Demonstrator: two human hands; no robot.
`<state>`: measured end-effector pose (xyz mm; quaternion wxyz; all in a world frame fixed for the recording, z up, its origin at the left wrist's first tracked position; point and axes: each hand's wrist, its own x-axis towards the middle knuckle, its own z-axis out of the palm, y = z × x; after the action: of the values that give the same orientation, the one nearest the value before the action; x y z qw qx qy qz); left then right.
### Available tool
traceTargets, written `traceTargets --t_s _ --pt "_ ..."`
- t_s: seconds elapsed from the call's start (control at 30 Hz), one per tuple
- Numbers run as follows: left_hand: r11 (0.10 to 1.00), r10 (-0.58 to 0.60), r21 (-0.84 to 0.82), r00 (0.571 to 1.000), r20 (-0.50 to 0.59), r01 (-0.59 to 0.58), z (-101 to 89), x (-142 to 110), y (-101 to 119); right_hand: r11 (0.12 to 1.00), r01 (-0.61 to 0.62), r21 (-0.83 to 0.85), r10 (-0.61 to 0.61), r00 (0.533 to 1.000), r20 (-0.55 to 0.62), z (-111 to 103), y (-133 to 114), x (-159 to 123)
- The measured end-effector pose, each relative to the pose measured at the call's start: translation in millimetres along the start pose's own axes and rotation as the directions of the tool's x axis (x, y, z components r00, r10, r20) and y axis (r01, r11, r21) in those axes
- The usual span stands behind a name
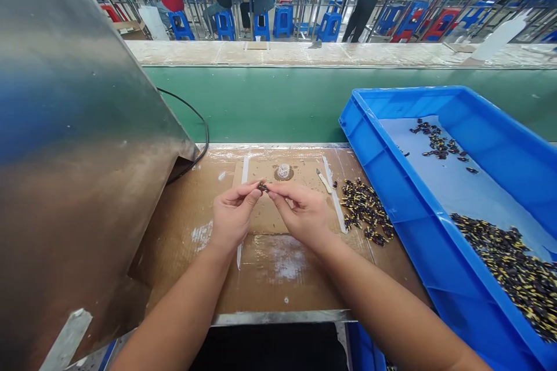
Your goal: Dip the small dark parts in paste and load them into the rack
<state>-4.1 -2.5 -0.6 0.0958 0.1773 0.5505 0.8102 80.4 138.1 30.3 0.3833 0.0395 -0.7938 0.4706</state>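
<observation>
My left hand (231,213) and my right hand (302,213) meet over a cardboard-covered bench (278,266), fingertips pinched together on one small dark part (262,186). Just beyond the fingertips a small clear round fixture (284,171) sits on the cardboard pad. To the right of my right hand lies a loose pile of small black-and-yellow parts (364,210) on the bench.
A blue plastic crate (391,127) at the right holds many more black-and-yellow parts (513,269) and a small dark cluster (439,142). A large metal housing (73,145) fills the left side, with a black cable (201,127). Behind a green conveyor wall (282,101), people sit at benches.
</observation>
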Motion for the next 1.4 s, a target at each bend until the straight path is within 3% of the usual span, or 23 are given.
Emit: traceTargets --t_s 0.17,0.5,0.73,0.87,1.0,1.1,1.2,1.3,1.4 --pt "0.988 0.014 0.151 0.996 0.090 -0.027 2.4 -3 3 0.997 0.023 -0.078 -0.027 0.998 -0.050 -3 5 1" --pt "0.927 0.152 0.298 0.955 0.255 -0.228 -0.1 -1 -1 0.986 0.013 -0.166 -0.040 0.986 -0.163 -4 13 3" --pt "0.925 0.205 0.273 0.952 0.228 -0.264 1.2 -8 -2 0.967 0.191 -0.167 -0.222 0.956 -0.194 -3 10 4" --pt "0.896 0.251 0.296 0.928 0.275 -0.330 5.6 -13 7 0.991 0.106 -0.080 -0.119 0.975 -0.188 -9 5 8" --pt "0.847 0.280 0.350 0.895 0.347 -0.400 13.2 -18 22 0.992 0.028 0.122 -0.005 0.982 -0.187 -23 -10 5" --pt "0.809 0.277 0.393 0.873 0.401 -0.437 17.2 -20 27 0.976 -0.028 0.216 0.075 0.975 -0.210 -46 -28 -18" --pt "0.754 0.273 0.464 0.864 0.424 -0.466 18.4 -21 24 0.945 -0.174 0.278 0.244 0.939 -0.241 -77 -51 -67" --pt "0.666 0.242 0.583 0.874 0.422 -0.466 21.2 -20 21 0.899 -0.343 0.271 0.411 0.875 -0.257 -114 -76 -133" --pt "0.624 0.207 0.674 0.915 0.346 -0.396 26.0 -18 23 0.848 -0.512 0.135 0.519 0.753 -0.405 -159 -100 -205"
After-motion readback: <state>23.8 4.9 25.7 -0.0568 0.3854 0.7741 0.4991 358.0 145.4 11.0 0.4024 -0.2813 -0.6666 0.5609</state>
